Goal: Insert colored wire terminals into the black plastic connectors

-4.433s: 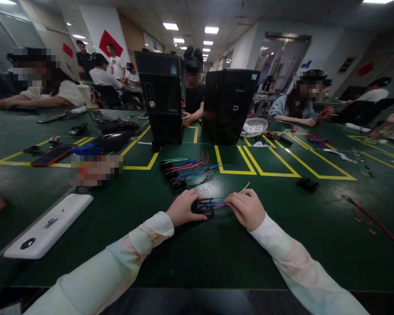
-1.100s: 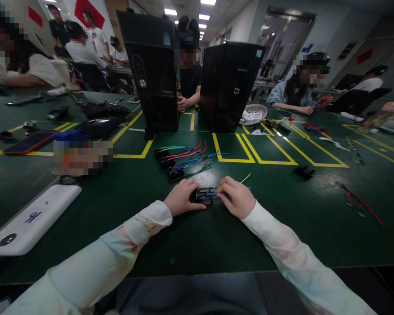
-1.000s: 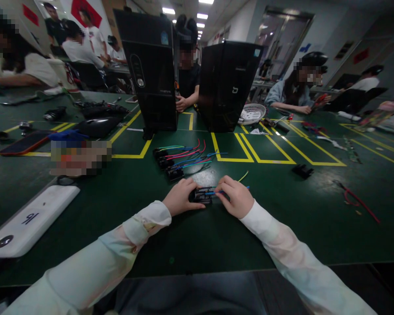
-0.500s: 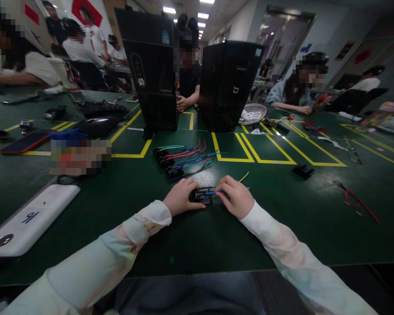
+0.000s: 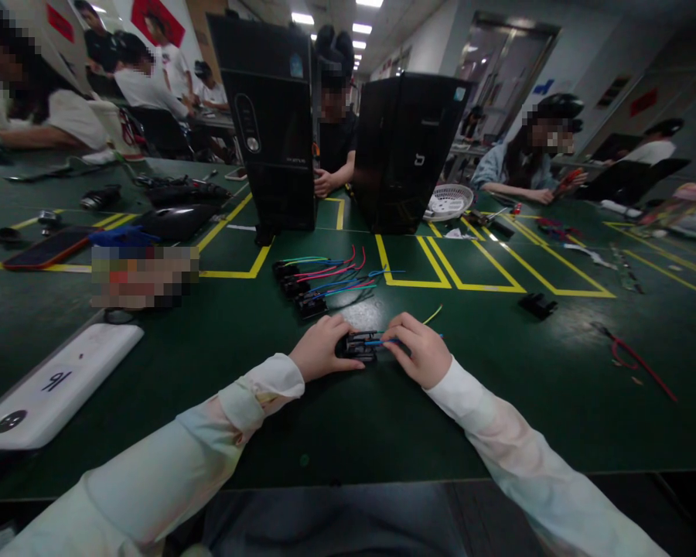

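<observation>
Near the middle of the green table, my left hand is closed around a small black part, thumb in front and fingers behind. Right beside it, my right hand pinches thin wires, one of them blue, that run into the part's right side. A yellow-green wire end sticks up behind the right hand. Just beyond my hands lie several black connectors with red, blue, green and black wires fanning out to the right.
Two black computer towers stand at the back, a person's hand between them. A white device lies at left. On the right are a black part, a red cable and a white basket.
The view has shifted very slightly. My hands keep the same hold on the black part and the wires, with almost no movement.
</observation>
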The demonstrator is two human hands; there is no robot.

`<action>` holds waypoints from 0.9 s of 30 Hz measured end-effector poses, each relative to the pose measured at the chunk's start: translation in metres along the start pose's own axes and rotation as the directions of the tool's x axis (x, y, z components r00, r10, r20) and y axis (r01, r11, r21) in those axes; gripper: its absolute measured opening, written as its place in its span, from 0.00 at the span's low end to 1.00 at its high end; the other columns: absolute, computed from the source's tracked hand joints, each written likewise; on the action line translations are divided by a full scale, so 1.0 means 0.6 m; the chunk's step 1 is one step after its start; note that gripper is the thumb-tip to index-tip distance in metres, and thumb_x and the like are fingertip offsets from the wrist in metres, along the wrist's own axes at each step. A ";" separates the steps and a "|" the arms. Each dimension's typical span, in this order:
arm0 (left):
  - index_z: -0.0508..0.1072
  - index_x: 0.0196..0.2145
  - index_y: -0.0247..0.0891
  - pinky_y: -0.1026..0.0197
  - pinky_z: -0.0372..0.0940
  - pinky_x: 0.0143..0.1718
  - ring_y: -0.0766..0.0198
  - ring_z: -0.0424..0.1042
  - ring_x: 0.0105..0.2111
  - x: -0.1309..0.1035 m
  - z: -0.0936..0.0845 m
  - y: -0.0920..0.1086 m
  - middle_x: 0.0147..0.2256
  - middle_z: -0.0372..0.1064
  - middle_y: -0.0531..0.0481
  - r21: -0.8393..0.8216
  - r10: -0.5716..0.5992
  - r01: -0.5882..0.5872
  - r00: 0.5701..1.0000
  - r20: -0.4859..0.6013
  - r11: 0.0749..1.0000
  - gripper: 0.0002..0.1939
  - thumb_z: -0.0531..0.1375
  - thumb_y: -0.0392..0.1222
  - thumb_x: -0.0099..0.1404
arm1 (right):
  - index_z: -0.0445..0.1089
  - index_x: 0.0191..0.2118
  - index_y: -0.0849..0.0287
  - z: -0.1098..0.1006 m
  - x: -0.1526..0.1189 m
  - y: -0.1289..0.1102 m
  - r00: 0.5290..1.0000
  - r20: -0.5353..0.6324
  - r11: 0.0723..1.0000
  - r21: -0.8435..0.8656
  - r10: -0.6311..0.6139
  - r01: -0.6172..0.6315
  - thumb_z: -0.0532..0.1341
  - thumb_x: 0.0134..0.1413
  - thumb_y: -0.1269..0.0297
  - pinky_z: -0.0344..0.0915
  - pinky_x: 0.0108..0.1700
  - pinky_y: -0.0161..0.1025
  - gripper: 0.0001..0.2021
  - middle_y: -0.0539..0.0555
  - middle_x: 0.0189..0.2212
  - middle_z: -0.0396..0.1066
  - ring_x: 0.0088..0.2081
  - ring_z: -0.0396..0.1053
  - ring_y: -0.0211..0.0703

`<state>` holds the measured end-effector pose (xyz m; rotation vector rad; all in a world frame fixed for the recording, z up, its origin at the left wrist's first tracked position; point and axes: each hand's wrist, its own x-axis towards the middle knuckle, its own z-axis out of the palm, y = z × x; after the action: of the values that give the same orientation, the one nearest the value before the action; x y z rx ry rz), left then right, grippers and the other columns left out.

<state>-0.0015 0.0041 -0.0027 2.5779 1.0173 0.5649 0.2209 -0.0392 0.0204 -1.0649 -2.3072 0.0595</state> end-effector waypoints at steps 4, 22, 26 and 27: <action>0.68 0.42 0.38 0.54 0.60 0.40 0.55 0.61 0.38 0.000 0.000 0.001 0.38 0.62 0.46 -0.004 0.000 0.000 1.000 -0.008 1.000 0.29 0.61 0.61 0.50 | 0.65 0.35 0.58 0.000 -0.001 0.000 1.000 0.013 1.000 0.009 -0.020 0.020 0.53 0.56 0.70 0.63 0.37 0.37 0.05 0.55 0.34 0.63 0.35 0.65 0.41; 0.68 0.42 0.38 0.54 0.61 0.39 0.55 0.61 0.38 0.000 -0.002 0.002 0.38 0.62 0.46 -0.007 0.003 -0.003 1.000 -0.005 1.000 0.28 0.61 0.61 0.50 | 0.66 0.36 0.59 0.001 -0.004 0.002 0.999 0.018 0.999 -0.027 -0.040 0.040 0.53 0.56 0.70 0.62 0.37 0.38 0.05 0.55 0.33 0.64 0.35 0.64 0.40; 0.68 0.42 0.38 0.55 0.61 0.39 0.55 0.62 0.38 0.000 -0.002 0.001 0.38 0.62 0.46 -0.003 0.005 -0.005 1.000 -0.009 1.000 0.27 0.61 0.60 0.50 | 0.66 0.36 0.59 -0.002 0.003 0.011 0.999 0.017 0.992 -0.116 -0.048 0.050 0.53 0.57 0.69 0.60 0.36 0.38 0.06 0.55 0.34 0.65 0.35 0.64 0.41; 0.68 0.42 0.38 0.55 0.61 0.39 0.55 0.62 0.38 -0.001 -0.002 0.000 0.38 0.62 0.46 -0.001 0.008 -0.008 1.000 -0.010 1.000 0.27 0.61 0.60 0.50 | 0.66 0.36 0.59 -0.004 0.007 0.014 0.997 0.032 0.988 -0.131 -0.074 0.077 0.52 0.57 0.68 0.60 0.36 0.38 0.06 0.56 0.35 0.65 0.35 0.63 0.41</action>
<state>-0.0022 0.0039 -0.0018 2.5817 1.0104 0.5807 0.2258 -0.0312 0.0221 -1.0458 -2.4015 -0.1110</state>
